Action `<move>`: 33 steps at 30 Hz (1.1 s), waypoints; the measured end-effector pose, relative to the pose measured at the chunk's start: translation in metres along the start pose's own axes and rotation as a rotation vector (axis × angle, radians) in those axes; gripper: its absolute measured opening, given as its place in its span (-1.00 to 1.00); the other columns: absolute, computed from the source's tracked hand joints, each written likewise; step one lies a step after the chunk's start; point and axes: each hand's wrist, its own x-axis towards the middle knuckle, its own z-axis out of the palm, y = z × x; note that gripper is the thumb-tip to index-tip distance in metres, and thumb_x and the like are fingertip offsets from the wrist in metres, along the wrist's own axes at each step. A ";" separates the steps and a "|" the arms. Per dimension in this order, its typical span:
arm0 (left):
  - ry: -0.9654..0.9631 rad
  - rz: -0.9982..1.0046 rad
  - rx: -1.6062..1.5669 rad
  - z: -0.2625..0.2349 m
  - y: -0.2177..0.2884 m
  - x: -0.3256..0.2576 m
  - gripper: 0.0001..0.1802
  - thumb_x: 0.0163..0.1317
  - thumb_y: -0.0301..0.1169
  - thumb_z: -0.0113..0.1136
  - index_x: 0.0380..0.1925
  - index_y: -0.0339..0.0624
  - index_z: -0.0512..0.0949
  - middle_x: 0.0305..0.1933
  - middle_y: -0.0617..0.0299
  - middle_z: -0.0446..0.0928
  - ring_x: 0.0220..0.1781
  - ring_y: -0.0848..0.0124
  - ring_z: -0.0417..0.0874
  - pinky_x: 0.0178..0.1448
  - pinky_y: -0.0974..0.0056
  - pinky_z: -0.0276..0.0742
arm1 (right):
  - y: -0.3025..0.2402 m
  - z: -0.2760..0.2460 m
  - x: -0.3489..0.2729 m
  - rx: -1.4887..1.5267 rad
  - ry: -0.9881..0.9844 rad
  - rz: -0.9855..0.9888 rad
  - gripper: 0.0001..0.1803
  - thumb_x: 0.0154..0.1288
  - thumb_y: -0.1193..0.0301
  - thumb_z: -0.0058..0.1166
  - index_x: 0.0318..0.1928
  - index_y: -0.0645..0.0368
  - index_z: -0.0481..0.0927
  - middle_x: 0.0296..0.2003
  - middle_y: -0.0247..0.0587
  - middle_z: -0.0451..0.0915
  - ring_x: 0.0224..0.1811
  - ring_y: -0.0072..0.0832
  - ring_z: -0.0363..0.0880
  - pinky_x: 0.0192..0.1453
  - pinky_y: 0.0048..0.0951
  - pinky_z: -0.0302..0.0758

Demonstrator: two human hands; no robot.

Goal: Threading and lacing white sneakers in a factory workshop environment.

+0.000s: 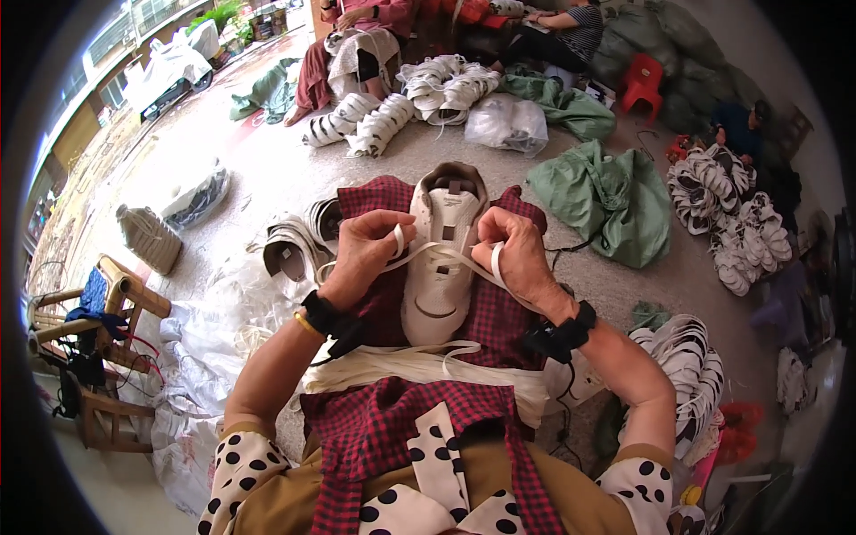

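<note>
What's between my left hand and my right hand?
In the head view, a cream shoe lies between your left hand and right hand, toe toward you, with a pale lace running across its upper.

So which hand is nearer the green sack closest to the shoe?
Right: the right hand is left of that green sack; the left hand is farther left, across the shoe.

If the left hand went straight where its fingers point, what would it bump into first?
The left hand would probably bump the cream shoe first, though depth is hard to judge here.
</note>
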 end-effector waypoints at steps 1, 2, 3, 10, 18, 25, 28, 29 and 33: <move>0.007 -0.018 -0.020 0.000 0.000 -0.003 -0.75 0.34 -0.35 0.30 -0.09 -0.27 0.67 -0.21 0.30 0.69 -0.20 0.60 0.65 -0.07 0.46 0.57 | 0.000 0.001 0.000 -0.004 -0.024 0.020 -0.87 -0.02 0.53 0.18 -0.46 0.23 0.47 -0.61 -0.34 0.45 -0.51 -0.64 0.43 -0.41 -0.47 0.41; 0.010 -0.033 -0.044 0.001 -0.001 -0.001 -0.77 0.33 -0.36 0.30 -0.10 -0.27 0.67 -0.21 0.30 0.69 -0.20 0.61 0.65 -0.07 0.46 0.57 | 0.001 0.000 0.001 -0.007 -0.030 0.014 -0.87 -0.02 0.53 0.18 -0.46 0.23 0.47 -0.61 -0.34 0.45 -0.51 -0.64 0.43 -0.41 -0.47 0.41; 0.018 -0.029 -0.049 0.000 -0.003 0.000 -0.77 0.33 -0.36 0.30 -0.10 -0.27 0.67 -0.21 0.30 0.69 -0.20 0.61 0.65 -0.07 0.46 0.57 | 0.002 0.000 0.000 -0.014 -0.031 0.022 -0.86 -0.01 0.53 0.19 -0.46 0.24 0.47 -0.61 -0.34 0.46 -0.51 -0.64 0.43 -0.41 -0.47 0.41; 0.009 0.001 -0.061 0.000 -0.007 0.003 -0.82 0.32 -0.44 0.29 -0.13 -0.27 0.67 -0.25 0.30 0.70 -0.25 0.62 0.65 -0.13 0.47 0.57 | 0.006 0.008 0.000 0.019 -0.020 0.029 -0.87 0.05 0.50 0.23 -0.42 0.24 0.53 -0.56 -0.35 0.53 -0.48 -0.66 0.49 -0.38 -0.49 0.45; 0.031 0.073 -0.105 0.000 -0.014 0.003 -0.84 0.28 -0.43 0.36 -0.21 -0.28 0.71 -0.31 0.35 0.68 -0.30 0.66 0.60 -0.20 0.49 0.56 | 0.015 -0.009 0.001 0.110 -0.154 0.073 -0.88 0.22 0.51 0.26 -0.27 0.28 0.61 -0.40 -0.36 0.67 -0.34 -0.66 0.63 -0.23 -0.56 0.56; 0.026 0.118 -0.022 0.001 -0.016 0.001 -0.83 0.27 -0.41 0.35 -0.24 -0.31 0.70 -0.35 0.39 0.65 -0.31 0.66 0.58 -0.18 0.49 0.58 | -0.016 -0.049 0.024 -0.412 -0.258 -0.296 -0.82 0.14 0.65 -0.01 -0.21 0.29 0.55 -0.35 -0.04 0.66 -0.26 -0.19 0.69 -0.12 -0.23 0.60; 0.060 0.163 0.023 0.004 -0.015 0.001 -0.86 0.23 -0.47 0.31 -0.26 -0.32 0.70 -0.36 0.38 0.66 -0.33 0.67 0.59 -0.19 0.50 0.57 | -0.047 -0.023 0.034 -0.346 -0.285 -0.210 -0.80 0.10 0.70 -0.09 -0.26 0.29 0.51 -0.38 0.03 0.61 -0.27 -0.08 0.65 -0.13 -0.15 0.56; 0.060 0.156 0.023 0.005 -0.017 -0.001 -0.86 0.23 -0.47 0.31 -0.26 -0.32 0.70 -0.36 0.38 0.66 -0.33 0.67 0.59 -0.19 0.50 0.57 | -0.039 -0.013 0.040 -0.392 -0.255 -0.355 -0.82 0.10 0.70 -0.07 -0.26 0.28 0.49 -0.38 0.00 0.60 -0.27 -0.11 0.64 -0.15 -0.13 0.55; 0.133 0.390 0.198 0.012 -0.014 -0.001 -0.88 0.12 -0.60 0.21 -0.33 -0.32 0.67 -0.41 0.29 0.66 -0.39 0.65 0.58 -0.26 0.46 0.56 | -0.034 0.017 0.055 -0.359 -0.353 -0.345 -0.84 0.10 0.66 0.02 -0.26 0.28 0.50 -0.41 -0.09 0.61 -0.32 -0.25 0.65 -0.21 -0.27 0.57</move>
